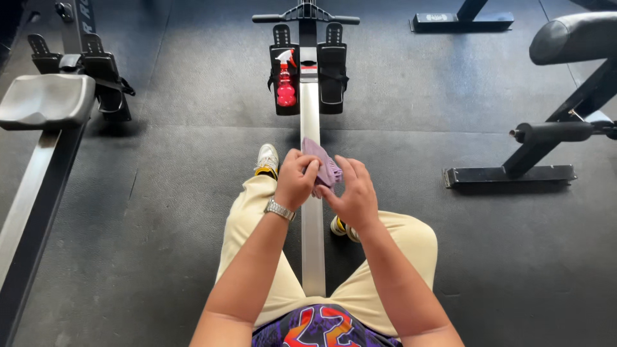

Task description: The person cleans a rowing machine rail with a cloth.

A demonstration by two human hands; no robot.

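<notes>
Head view, looking straight down.
Left hand (296, 180): gripping the purple cloth (323, 164), steel watch on the wrist.
Right hand (353, 194): fingers pinching the same cloth from the right side.
Cloth: bunched up between both hands, right over the rowing machine rail (312, 238).
Spray bottle (285, 82): pink, sitting in the left footrest at the far end.
Floor (160, 193): dark rubber mat, another rower on the left, bench frame on the right.

Cloth (323, 164) over rail (312, 244); spray bottle (285, 82) ahead.
</notes>
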